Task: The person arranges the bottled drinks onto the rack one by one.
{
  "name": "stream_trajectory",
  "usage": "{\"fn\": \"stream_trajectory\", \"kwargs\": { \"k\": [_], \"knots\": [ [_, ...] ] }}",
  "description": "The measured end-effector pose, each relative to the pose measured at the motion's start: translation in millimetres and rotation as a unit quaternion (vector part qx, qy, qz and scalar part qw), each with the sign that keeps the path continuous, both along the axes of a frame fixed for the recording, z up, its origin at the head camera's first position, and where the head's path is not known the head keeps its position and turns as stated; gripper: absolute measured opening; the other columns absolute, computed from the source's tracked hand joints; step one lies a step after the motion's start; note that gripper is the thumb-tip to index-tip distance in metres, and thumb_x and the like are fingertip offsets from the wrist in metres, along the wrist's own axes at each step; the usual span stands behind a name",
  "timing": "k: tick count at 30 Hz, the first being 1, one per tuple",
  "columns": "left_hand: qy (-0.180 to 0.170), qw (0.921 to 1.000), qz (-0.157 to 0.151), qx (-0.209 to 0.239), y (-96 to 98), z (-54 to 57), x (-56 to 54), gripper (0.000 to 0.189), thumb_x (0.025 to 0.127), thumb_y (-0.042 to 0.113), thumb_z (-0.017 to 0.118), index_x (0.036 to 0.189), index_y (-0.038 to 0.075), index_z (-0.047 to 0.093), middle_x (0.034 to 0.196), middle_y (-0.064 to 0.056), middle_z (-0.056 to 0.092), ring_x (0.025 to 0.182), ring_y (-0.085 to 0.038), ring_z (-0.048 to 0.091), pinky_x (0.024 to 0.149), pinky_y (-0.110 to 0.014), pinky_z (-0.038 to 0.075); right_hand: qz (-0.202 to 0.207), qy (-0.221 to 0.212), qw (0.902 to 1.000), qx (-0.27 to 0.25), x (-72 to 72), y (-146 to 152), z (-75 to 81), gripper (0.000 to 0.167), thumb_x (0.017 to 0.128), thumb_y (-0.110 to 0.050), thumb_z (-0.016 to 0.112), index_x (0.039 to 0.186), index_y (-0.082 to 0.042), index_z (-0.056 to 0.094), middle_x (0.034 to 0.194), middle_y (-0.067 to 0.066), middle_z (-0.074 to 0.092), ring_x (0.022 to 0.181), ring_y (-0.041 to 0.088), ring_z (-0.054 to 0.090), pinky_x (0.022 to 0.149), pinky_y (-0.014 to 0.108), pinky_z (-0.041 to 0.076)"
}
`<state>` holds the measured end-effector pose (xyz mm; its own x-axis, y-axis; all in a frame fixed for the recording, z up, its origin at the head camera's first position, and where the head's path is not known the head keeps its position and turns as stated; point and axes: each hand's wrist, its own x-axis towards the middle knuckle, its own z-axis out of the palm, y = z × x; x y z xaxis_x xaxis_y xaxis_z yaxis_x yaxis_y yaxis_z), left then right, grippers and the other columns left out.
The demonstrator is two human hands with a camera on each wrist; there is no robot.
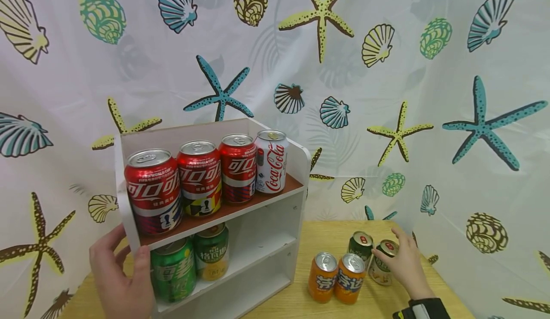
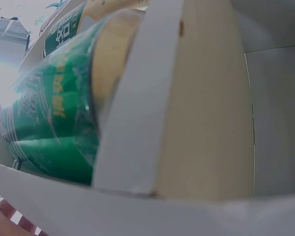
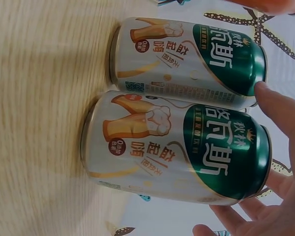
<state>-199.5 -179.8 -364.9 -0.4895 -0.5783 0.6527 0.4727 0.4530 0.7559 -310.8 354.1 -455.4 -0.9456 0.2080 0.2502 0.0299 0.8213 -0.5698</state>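
My left hand (image 1: pixel 124 281) holds the left side panel of a white three-tier shelf (image 1: pixel 296 214), thumb at its front edge. On the top tier stand several Coca-Cola cans, including a red one (image 1: pixel 154 190) and a white one (image 1: pixel 271 161). The middle tier bears a green can (image 2: pixel 49 113) and a green-and-beige can (image 1: pixel 212 252). At the right, my right hand (image 1: pixel 406 261) is around the upper end of a green-and-white kvass can (image 3: pixel 177 147), fingers spread. A second kvass can (image 3: pixel 187 59) stands beside it, close to the thumb tip.
Two orange soda cans, the left one (image 1: pixel 323 278) and the right one (image 1: pixel 350 281), stand on the wooden table (image 1: pixel 318 233) between the shelf and the kvass cans. A curtain (image 1: pixel 258 47) printed with shells and starfish hangs behind and at the right.
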Motion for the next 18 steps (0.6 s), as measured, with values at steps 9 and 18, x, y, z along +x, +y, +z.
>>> {"fn": "stream_trajectory", "kwargs": {
  "k": [9,18],
  "knots": [
    [0.006,1.0000,0.005,-0.002,-0.3,-1.8,-1.3,0.049,0.100,0.016,0.055,0.147,0.002,0.048,0.134,0.026,0.041,0.129,-0.003,0.040,0.094,-0.017,0.040,-0.003,-0.001,1.0000,0.004,-2.7,0.8,-4.2,0.094,0.090,-0.032,0.078,0.154,0.013,0.025,0.152,0.045,0.022,0.138,0.062,0.027,0.109,0.074,0.033],
    [0.017,0.9998,0.004,-0.007,-1.9,-3.6,-3.8,0.047,0.100,0.014,0.055,0.146,0.005,0.050,0.134,0.026,0.041,0.129,-0.004,0.041,0.093,-0.015,0.041,0.003,-0.019,0.9998,-0.004,-7.2,2.2,-5.2,0.093,0.091,-0.031,0.077,0.154,0.013,0.025,0.151,0.043,0.025,0.140,0.060,0.026,0.110,0.072,0.032]
  ]
}}
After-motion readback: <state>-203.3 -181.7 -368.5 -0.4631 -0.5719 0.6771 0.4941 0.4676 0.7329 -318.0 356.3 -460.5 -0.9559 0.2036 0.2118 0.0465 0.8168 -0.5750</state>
